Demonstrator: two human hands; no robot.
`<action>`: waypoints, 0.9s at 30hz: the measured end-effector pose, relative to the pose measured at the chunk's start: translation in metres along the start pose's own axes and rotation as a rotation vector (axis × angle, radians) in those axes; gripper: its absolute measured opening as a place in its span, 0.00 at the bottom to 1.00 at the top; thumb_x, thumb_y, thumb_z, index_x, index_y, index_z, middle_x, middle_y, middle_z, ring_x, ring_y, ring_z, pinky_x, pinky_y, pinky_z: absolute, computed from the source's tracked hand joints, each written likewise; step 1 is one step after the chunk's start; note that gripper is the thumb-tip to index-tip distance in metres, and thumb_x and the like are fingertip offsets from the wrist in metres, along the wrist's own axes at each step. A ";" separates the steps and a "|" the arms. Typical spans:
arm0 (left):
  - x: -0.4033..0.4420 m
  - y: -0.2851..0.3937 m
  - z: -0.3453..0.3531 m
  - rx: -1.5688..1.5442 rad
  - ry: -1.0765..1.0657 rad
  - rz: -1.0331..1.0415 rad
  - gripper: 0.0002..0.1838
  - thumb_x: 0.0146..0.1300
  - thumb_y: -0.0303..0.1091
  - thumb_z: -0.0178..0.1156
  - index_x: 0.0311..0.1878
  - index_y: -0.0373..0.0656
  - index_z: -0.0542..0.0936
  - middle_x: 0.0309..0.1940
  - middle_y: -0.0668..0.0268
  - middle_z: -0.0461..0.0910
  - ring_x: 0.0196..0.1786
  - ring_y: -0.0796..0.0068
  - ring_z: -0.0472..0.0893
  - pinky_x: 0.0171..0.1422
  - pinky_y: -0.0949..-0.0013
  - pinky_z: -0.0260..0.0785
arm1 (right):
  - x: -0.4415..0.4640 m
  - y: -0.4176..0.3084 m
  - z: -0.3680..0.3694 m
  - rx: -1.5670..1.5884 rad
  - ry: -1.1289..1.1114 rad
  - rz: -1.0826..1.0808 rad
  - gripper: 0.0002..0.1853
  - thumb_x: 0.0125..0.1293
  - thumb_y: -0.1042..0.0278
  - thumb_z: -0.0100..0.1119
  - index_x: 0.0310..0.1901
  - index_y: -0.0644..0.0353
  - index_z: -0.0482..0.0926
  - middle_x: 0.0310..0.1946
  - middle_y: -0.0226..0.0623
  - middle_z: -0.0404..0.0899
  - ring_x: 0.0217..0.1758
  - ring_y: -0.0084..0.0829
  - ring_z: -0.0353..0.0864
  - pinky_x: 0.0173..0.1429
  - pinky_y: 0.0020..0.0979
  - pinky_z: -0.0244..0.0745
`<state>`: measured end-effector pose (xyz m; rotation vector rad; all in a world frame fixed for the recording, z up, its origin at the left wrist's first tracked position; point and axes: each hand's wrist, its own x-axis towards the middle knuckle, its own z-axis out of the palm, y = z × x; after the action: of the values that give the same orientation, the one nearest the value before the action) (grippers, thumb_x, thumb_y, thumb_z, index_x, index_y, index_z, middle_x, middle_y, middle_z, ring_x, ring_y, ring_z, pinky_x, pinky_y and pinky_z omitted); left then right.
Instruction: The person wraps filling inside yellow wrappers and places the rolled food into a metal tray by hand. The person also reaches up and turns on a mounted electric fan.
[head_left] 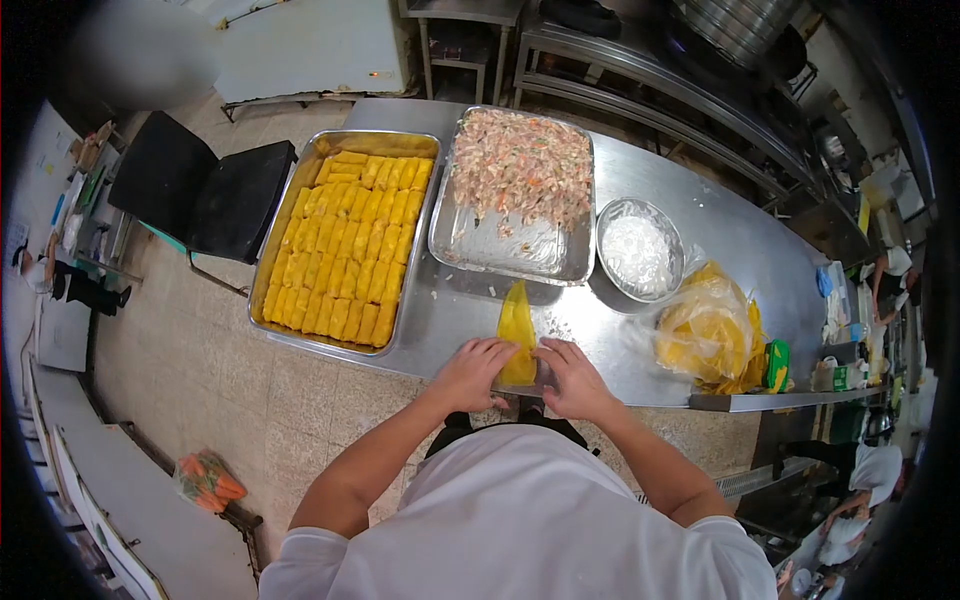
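Left hand (474, 374): fingers loosely curled, half open, fingertips at the near left edge of a yellow sheet; whether they pinch it, I cannot tell. Right hand (575, 380): likewise half curled, at the opposite edge, grip uncertain; the pair seemingly placed to steady the sheet from both sides.

Left to right, on the steel table (610, 352): one deep tray (433, 190), yellow rolls in close rows, presumably packed to save room. One yellow sheet (516, 325), flat between the hands, narrow tip away from the person. One shallow tray (485, 245), chopped pinkish mixture heaped at its far end, near side scraped thin, likely kept close for easy reach. One round metal bowl (682, 245), whitish contents. One clear bag (690, 335), yellow sheets bunched inside, beside a green packet (777, 365).
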<state>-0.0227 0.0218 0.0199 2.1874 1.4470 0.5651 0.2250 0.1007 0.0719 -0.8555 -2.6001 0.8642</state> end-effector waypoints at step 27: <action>0.008 0.002 0.043 -0.059 0.158 -0.063 0.20 0.59 0.28 0.71 0.56 0.42 0.84 0.56 0.57 0.82 0.60 0.49 0.79 0.65 0.49 0.74 | -0.007 0.030 0.059 -0.240 0.134 -0.179 0.17 0.62 0.72 0.68 0.52 0.65 0.84 0.51 0.46 0.84 0.53 0.46 0.81 0.60 0.43 0.77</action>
<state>0.0057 0.0222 -0.0133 2.0841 1.5534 0.7636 0.2190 0.0893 0.0060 -0.6975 -2.6458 0.4378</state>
